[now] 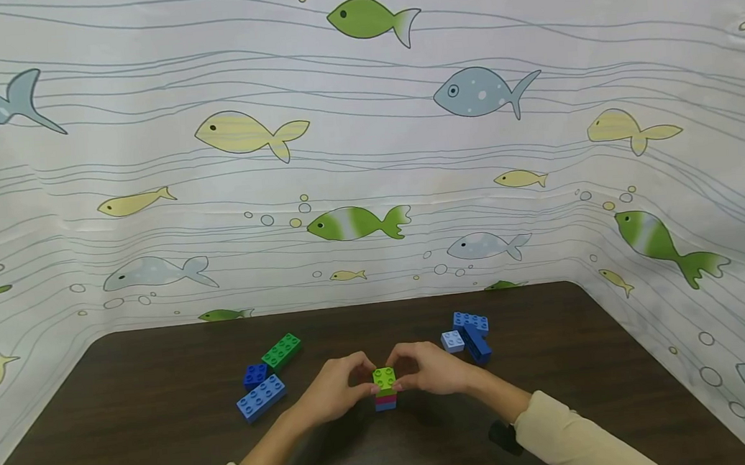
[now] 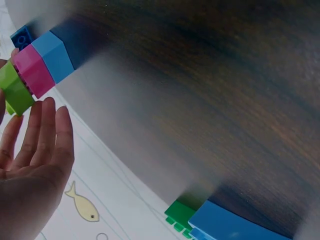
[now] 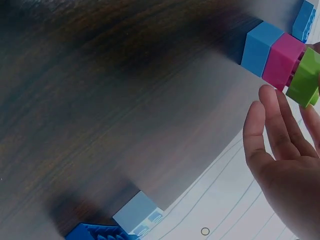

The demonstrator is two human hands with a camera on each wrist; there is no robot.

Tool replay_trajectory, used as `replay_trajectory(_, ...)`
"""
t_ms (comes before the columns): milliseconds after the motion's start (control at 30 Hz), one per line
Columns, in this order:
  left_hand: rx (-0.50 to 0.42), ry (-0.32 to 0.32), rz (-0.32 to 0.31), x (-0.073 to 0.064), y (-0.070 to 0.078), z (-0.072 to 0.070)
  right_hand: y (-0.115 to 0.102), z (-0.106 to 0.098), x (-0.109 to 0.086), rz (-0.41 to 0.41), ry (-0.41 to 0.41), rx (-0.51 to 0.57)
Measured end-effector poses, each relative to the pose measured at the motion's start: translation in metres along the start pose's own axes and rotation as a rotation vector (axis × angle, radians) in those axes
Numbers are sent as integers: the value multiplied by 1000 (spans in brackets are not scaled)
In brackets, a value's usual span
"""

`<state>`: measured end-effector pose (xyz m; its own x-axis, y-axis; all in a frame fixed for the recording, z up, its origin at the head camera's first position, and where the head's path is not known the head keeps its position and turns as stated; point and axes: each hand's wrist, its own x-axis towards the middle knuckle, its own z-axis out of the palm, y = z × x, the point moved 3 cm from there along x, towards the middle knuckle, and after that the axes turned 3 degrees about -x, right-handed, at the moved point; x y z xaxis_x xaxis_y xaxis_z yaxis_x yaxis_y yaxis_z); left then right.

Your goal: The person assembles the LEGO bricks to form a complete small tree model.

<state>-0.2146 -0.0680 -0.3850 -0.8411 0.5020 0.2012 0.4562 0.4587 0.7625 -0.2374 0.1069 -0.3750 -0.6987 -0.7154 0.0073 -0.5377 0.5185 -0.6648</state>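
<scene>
A small tower stands on the table between the two hands: a blue brick (image 2: 53, 56) at the bottom, a pink brick (image 2: 35, 71) on it, and a lime green brick (image 1: 384, 377) on top. Both wrist views show a thin gap with pink studs between the lime and pink bricks. The left hand (image 1: 333, 390) pinches the lime brick from its left side, thumb in front and index finger behind. From the other side the right hand (image 1: 439, 369) pinches the same brick likewise. The other fingers of each hand extend beside the tower.
Left of the hands lie a green brick (image 1: 281, 351), a dark blue brick (image 1: 256, 375) and a long blue brick (image 1: 261, 398). To the right are a blue brick (image 1: 470, 322), a pale blue brick (image 1: 452, 341) and a dark blue piece (image 1: 477, 345). A fish-patterned sheet (image 1: 368, 168) backs the table.
</scene>
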Motion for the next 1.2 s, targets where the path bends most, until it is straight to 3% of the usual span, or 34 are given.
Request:
replay_trajectory(700,-37,2,-25,-1,0,2,6,1,0,-70,-7,23)
replay_trajectory(1200,-49,-3,-40,-2,-2,2,10,4,-1,-31,6,35)
